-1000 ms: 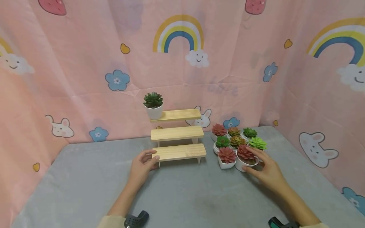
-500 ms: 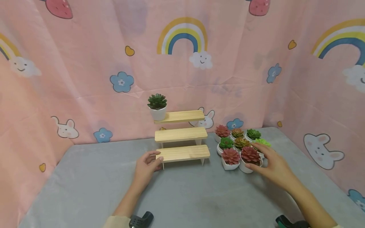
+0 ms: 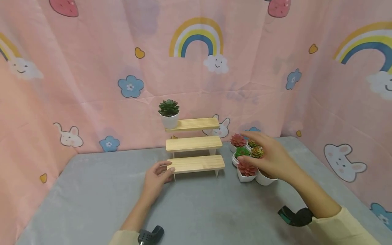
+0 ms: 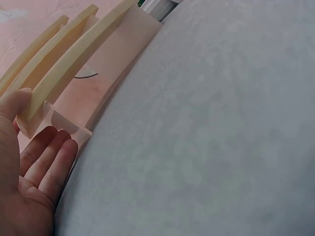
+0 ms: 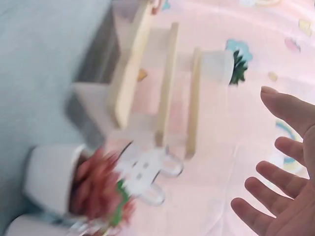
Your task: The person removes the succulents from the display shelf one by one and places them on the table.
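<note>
A three-tier wooden display stand (image 3: pixel 196 164) stands on the grey table. My left hand (image 3: pixel 155 177) grips the left end of its lowest board, thumb on the wood in the left wrist view, other fingers (image 4: pixel 54 162) beside the pale leg. A dark green potted succulent (image 3: pixel 169 114) sits at the left end of the top board. Spread and holding nothing, my right hand (image 3: pixel 274 157) is over the cluster of small potted succulents right of the stand. It hides several of them. A red succulent in a white pot (image 3: pixel 246 171) shows at the cluster's front left.
Behind the pots on the left is another red succulent (image 3: pixel 238 141), with a green succulent (image 3: pixel 242 152) in front of it. A round white pot (image 3: pixel 265 178) stands at the front right. A pink printed cloth (image 3: pixel 196 78) hangs close behind the stand.
My right hand has let go of the front-right red succulent, lifted off it and moved left and up over the cluster. The left hand stays on the stand. The view has shifted slightly.
</note>
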Motion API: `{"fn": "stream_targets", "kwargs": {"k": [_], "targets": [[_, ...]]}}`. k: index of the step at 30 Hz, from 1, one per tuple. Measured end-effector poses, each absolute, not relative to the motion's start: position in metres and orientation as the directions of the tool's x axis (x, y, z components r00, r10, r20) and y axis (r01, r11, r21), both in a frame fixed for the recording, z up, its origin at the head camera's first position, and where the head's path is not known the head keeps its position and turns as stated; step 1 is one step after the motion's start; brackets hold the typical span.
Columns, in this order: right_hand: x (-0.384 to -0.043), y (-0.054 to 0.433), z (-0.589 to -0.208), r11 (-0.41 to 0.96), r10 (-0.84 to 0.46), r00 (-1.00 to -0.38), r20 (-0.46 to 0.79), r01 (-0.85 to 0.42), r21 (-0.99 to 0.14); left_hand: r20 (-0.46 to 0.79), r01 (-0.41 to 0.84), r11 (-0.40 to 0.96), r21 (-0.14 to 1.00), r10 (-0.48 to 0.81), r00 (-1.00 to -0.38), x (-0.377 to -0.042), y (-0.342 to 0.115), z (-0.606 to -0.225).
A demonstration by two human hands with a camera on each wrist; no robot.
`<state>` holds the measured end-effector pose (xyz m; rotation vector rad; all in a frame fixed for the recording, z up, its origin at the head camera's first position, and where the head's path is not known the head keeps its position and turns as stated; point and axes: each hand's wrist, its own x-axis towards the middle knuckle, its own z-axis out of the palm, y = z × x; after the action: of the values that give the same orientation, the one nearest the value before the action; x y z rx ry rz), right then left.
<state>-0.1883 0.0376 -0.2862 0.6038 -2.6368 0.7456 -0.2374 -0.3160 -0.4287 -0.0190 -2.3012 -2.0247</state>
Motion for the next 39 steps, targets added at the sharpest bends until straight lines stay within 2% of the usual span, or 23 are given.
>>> {"fn": "stream_targets", "kwargs": {"k": [4,11,21,30,39], "targets": [[-0.199,0.016,-0.273,0.731,-0.368,-0.808,0.46,-0.557,-0.394,0.065,0.06,0.131,0.99,-0.037,-0.997,-0.238,-0.315,-0.429],[-0.22,-0.026,-0.254,0.676,-0.436,-0.77,0.466,-0.622,-0.394,0.064,0.057,0.137,0.989,-0.048,-0.997,-0.238,-0.315,-0.428],[-0.26,-0.081,-0.246,0.581,-0.463,-0.715,0.524,-0.691,-0.431,0.067,0.062,0.123,0.991,-0.04,-0.997,-0.239,-0.317,-0.43],[-0.293,-0.12,-0.241,0.615,-0.436,-0.719,0.541,-0.677,-0.404,0.08,0.077,0.098,0.992,-0.026,-0.996,-0.239,-0.319,-0.43],[-0.319,-0.142,-0.243,0.643,-0.409,-0.761,0.504,-0.632,-0.433,0.086,0.084,0.072,0.994,-0.016,-0.996,-0.239,-0.319,-0.432]]}}
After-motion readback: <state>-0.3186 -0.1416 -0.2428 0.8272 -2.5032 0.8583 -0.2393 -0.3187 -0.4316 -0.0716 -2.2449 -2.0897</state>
